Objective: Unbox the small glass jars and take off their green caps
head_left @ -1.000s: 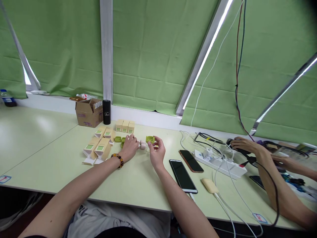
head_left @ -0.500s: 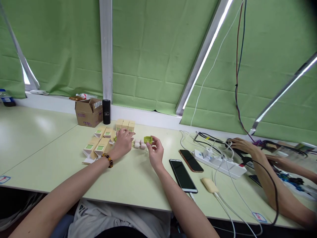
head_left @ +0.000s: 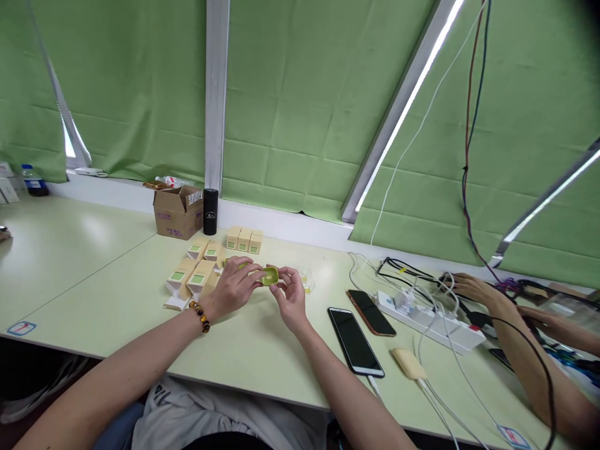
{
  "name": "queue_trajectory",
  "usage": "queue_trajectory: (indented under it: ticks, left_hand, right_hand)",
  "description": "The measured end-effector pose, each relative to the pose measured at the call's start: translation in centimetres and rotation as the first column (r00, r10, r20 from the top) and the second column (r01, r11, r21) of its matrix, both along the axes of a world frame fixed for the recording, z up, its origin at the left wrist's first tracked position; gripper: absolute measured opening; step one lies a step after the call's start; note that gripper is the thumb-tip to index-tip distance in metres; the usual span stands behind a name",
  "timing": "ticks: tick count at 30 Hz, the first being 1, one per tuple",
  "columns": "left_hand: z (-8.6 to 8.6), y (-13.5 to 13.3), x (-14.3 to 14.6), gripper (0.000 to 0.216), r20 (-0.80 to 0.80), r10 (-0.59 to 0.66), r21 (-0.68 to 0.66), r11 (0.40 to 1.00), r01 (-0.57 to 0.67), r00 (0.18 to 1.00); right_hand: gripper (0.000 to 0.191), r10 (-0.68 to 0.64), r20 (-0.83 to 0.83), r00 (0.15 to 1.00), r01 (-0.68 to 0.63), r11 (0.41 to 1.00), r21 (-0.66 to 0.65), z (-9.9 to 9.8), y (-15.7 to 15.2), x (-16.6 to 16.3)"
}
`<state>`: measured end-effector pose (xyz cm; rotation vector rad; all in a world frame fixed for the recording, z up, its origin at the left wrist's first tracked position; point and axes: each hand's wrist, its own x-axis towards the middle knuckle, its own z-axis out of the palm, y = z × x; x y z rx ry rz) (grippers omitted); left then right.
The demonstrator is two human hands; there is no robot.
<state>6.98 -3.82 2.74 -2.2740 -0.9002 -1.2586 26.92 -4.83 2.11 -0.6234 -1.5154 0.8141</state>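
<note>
left hand [head_left: 233,289] and right hand [head_left: 290,295] both pinch the small green case [head_left: 270,275] | held, seemingly open, just right of the cream cartons [head_left: 194,278] | above the surface [head_left: 244,340]

Three small boxes [head_left: 244,239] stand upright in a row near the centre of the frame, and four flat boxes [head_left: 197,279] lie just to the left of them. Behind these are one cardboard carton [head_left: 177,214] and one black cylinder [head_left: 210,211]. One green case [head_left: 270,275] is at the centre. On the right lie two phones [head_left: 356,341], one power strip [head_left: 434,322] and one yellow pad [head_left: 409,363]. Two bottles [head_left: 34,181] are on the left by the window.
</note>
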Motion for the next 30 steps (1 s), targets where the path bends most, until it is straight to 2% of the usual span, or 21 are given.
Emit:
queue_trajectory:
  ticks: [5,8,13,16,21,26,30]
  left_hand:
    - [0.0,-0.2,0.1,0.017,0.093,-0.047,0.034,0.998,0.044,0.995]
    - [-0.1,-0.4,0.5,0.018,0.218,-0.042,-0.032,0.998,0.050,0.975]
    - [-0.6,-0.5,1.3,0.014,0.353,-0.070,-0.118,0.986,0.119,0.933]
    - [-0.7,-0.7,1.6,0.013,0.360,-0.091,-0.171,0.972,0.161,0.929]
    - [-0.7,-0.9,1.8,0.025,0.335,-0.081,-0.252,0.952,0.172,0.939]
    - [-1.0,-0.7,1.6,0.036,0.275,-0.059,-0.345,0.926,0.156,0.960]
    - [-1.0,-0.7,1.6,0.028,0.255,-0.032,-0.365,0.922,0.127,0.966]
  right_hand:
    - [0.045,-0.014,0.021,1.000,0.013,0.998,0.058,-0.3,0.0,-0.1]
    - [0.052,-0.064,0.075,0.995,0.058,0.994,0.088,-0.5,-0.1,-0.2]
    - [0.047,-0.113,0.130,0.985,0.099,0.989,0.107,-0.8,-0.2,-0.4]
    - [0.044,-0.154,0.140,0.978,0.139,0.984,0.113,-0.9,-0.1,-0.5]
    - [0.032,-0.222,0.144,0.964,0.201,0.968,0.153,-0.9,0.0,-0.6]
    - [0.036,-0.229,0.148,0.962,0.199,0.961,0.194,-0.7,-0.2,-0.5]
    - [0.037,-0.207,0.158,0.965,0.168,0.959,0.229,-0.5,-0.5,-0.3]
